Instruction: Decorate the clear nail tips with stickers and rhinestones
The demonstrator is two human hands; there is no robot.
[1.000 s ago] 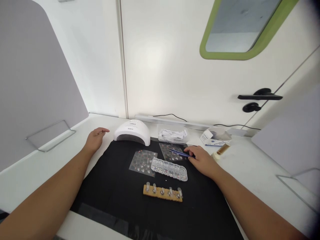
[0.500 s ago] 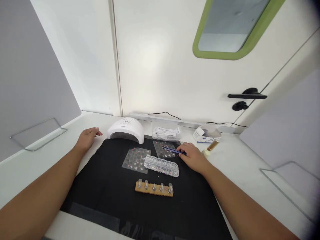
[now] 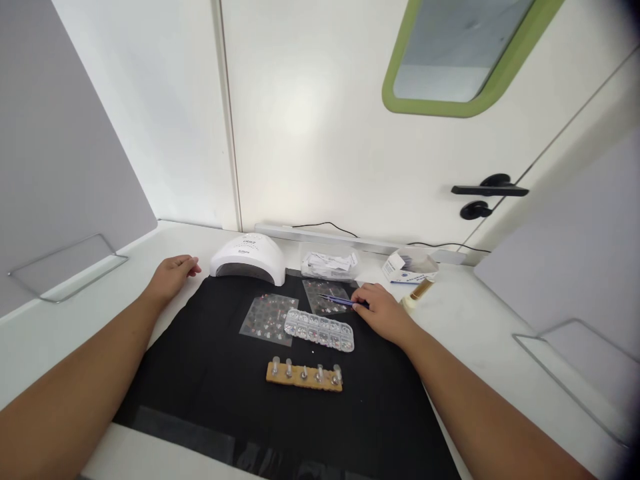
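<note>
My right hand (image 3: 383, 312) rests at the right side of the black mat (image 3: 225, 400), fingers closed round blue tweezers (image 3: 339, 301). Their tips point left over a clear sticker sheet (image 3: 315, 288). Loosely curled on the white table, left of the mat, lies my left hand (image 3: 173, 277); I see nothing in it. A second sticker sheet (image 3: 265, 319) lies nearer the middle, partly under a clear compartment box (image 3: 319, 329) filled with small shiny pieces. In front of that box is a wooden strip (image 3: 304, 383) with several clear nail tips standing on it.
Behind the mat stand a white nail lamp (image 3: 249, 257), a clear tray (image 3: 329, 265) of white packets and a small open carton (image 3: 410, 267). A gold-capped bottle (image 3: 419, 293) is beside my right hand. Wire stands (image 3: 70, 270) flank the table.
The whole view has shifted slightly, so everything appears a little further left. The tweezers' tips sit slightly lower over the sheet. My left hand stays in place.
</note>
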